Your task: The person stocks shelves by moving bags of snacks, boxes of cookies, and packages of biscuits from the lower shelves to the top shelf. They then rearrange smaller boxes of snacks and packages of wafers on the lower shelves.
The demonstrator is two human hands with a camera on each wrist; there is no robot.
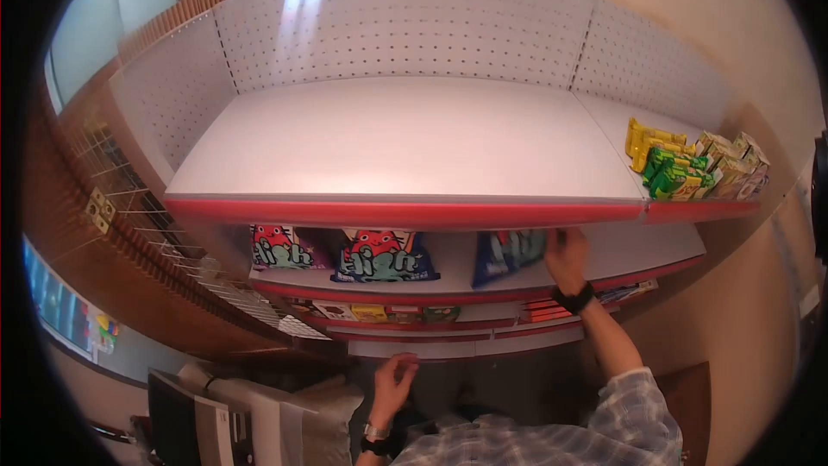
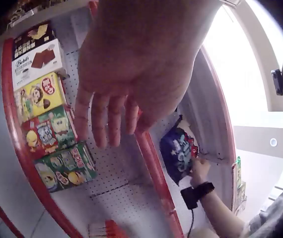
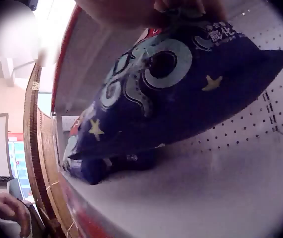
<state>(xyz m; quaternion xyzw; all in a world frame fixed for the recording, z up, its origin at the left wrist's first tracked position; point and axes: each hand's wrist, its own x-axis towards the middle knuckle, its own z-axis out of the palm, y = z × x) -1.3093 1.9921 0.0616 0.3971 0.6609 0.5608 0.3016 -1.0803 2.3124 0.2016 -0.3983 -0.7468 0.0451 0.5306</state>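
My right hand (image 1: 567, 261) grips a dark blue snack bag (image 1: 511, 256) by its edge on the second shelf (image 1: 621, 250). The bag hangs tilted close over the shelf board; its pale lettering and yellow stars show in the right wrist view. Curled fingers (image 3: 181, 6) lie along its upper part. To the left stand a blue bag with a red cartoon figure (image 1: 384, 259) and a purple-edged bag (image 1: 285, 248). My left hand (image 1: 394, 382) hangs in front of the lower shelves, holding nothing, its fingers loosely bent.
The upper shelf (image 1: 388, 138) juts out above the bags, with yellow and green packets (image 1: 677, 174) and small boxes (image 1: 733, 164) at its right end. Snack boxes (image 2: 42, 94) line a lower shelf. A wire rack (image 1: 164, 233) stands left; a grey cushioned item (image 1: 302, 414) lies below.
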